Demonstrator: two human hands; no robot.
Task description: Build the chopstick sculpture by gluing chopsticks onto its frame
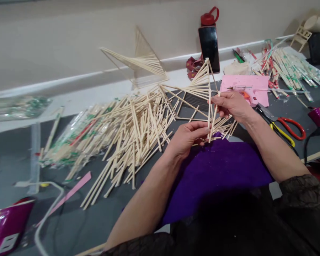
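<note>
A twisted frame of pale wooden sticks, which look like chopsticks, is held up just above the table. My left hand pinches its lower right corner between thumb and fingers. With thumb and forefinger closed, my right hand grips the upper part of a single stick that slants down beside the frame's right edge. This stick's lower end meets my left fingertips; I cannot tell whether it is joined to the frame. Below the hands lies a purple cloth.
Loose sticks lie heaped left of the frame, beside wrapped sticks. Another stick frame leans on the wall. A glue gun rests on pink paper. Scissors lie right, and a phone stands against a red-capped bottle.
</note>
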